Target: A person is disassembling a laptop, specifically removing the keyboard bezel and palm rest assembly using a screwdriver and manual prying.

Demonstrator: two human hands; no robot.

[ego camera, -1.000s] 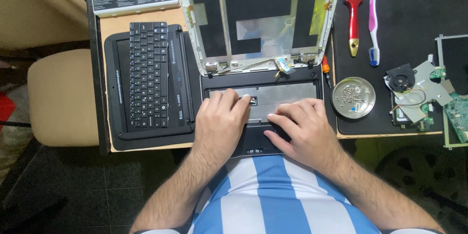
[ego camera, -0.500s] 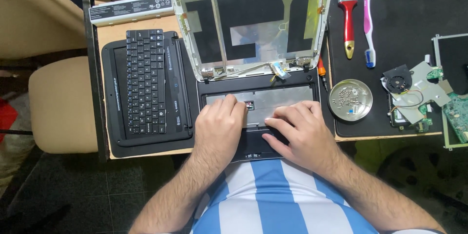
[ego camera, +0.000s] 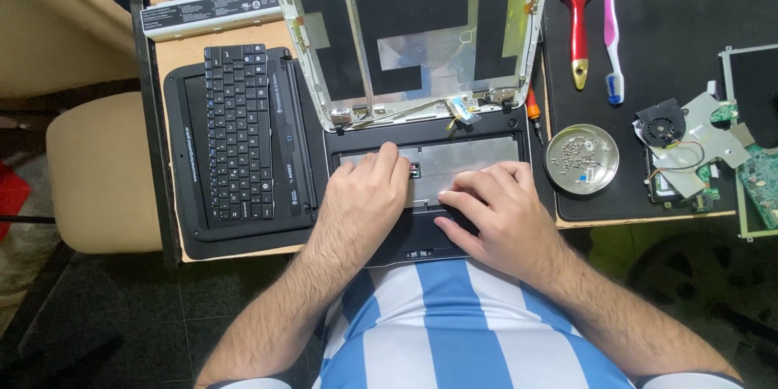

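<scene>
A small black laptop base [ego camera: 486,142] lies at the desk's near edge with its keyboard removed, showing a grey metal plate. Its stripped white lid shell [ego camera: 409,32] stands open behind it. My left hand [ego camera: 365,198] rests palm-down on the base's left half, fingertips on the metal plate. My right hand [ego camera: 498,215] lies on the right half, fingers bent and pressing at the plate's front edge. Neither hand holds a tool.
A second black laptop with a keyboard [ego camera: 237,142] lies to the left, a white battery bar [ego camera: 212,10] behind it. On the black mat sit a round tin of screws [ego camera: 581,159], a red-handled brush [ego camera: 576,16], a toothbrush [ego camera: 612,28], a fan and circuit boards [ego camera: 689,146], and an orange screwdriver [ego camera: 532,109].
Both hands stay on the laptop base; the right fingers have shifted slightly left along the plate's front edge. The view has drifted a little.
</scene>
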